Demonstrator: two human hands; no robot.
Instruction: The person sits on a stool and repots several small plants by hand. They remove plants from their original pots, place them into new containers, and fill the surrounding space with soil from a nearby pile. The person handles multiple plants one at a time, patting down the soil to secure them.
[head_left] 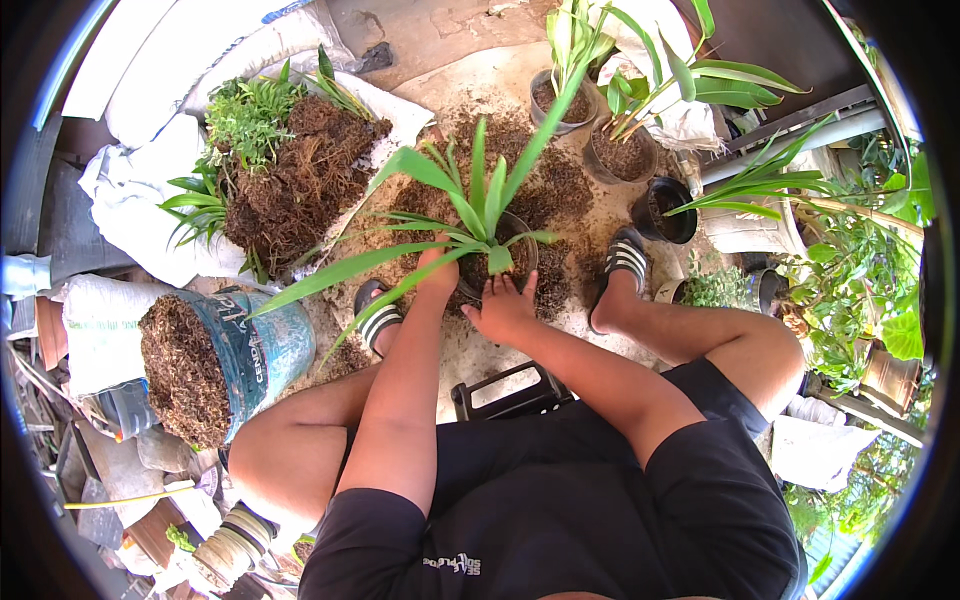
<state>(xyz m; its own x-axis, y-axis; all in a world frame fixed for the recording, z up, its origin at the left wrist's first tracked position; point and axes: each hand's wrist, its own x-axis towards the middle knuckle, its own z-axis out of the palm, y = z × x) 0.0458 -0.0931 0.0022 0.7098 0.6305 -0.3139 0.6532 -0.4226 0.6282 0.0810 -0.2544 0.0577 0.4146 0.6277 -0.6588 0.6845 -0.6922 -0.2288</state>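
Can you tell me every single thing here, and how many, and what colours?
Long-leaved plant: one, green, middle
Pot: one, dark, under that plant
Potted plants: two, green in brownish pots, top right
Black pot: one, black, beside the right sandal
Root clump: one, brown with green plants, upper left
Sacks: several, white, mostly upper left
Bucket: one, blue, left, full of brown mix
Loose soil: scattered, dark brown, around the middle
Black frame: one, black, between the legs
Greenery: too tangled to count, green, right edge
Sandals: two, dark with white stripes, on the feet
Shirt: one, black, bottom
Legs: two, bare, both sides
Left grip: one, bare, by the plant's base
Right grip: one, bare, pot's near side
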